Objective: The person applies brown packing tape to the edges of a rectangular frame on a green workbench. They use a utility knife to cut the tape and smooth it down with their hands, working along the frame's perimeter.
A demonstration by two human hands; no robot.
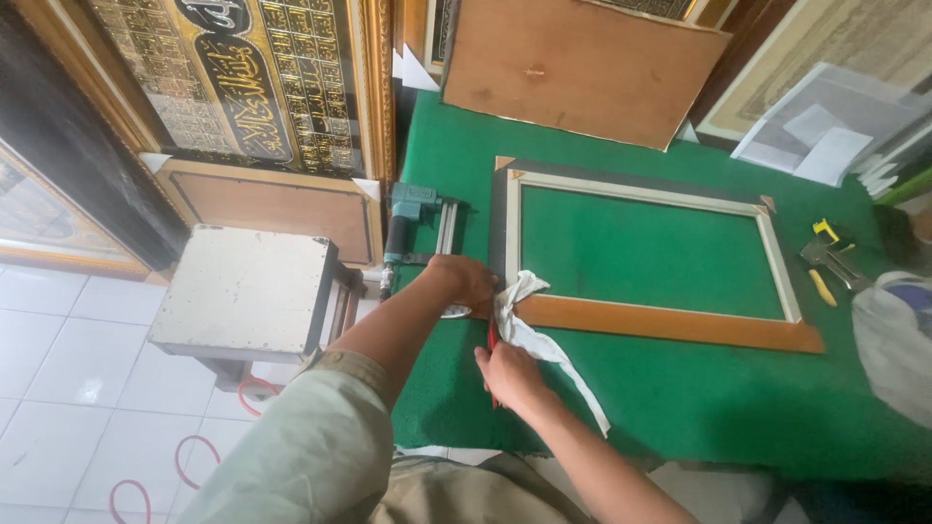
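I see my left hand (464, 281) pressed flat on the near-left corner of the wooden picture frame (670, 325), which lies on the green table (680, 398). At about five o'clock from it, my right hand (507, 374) grips a red tool (492, 340) against a white cloth (544, 340). A teal nail gun (413, 228) lies at eleven o'clock.

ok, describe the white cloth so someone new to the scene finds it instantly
Start at the green felt table, then the empty picture frame lying flat on it. At the frame's near left corner, between the person's left hand and right hand, a white cloth trails toward the table's near edge. It is the only soft, crumpled white thing there; the other white pieces are flat paper sheets at the far right.
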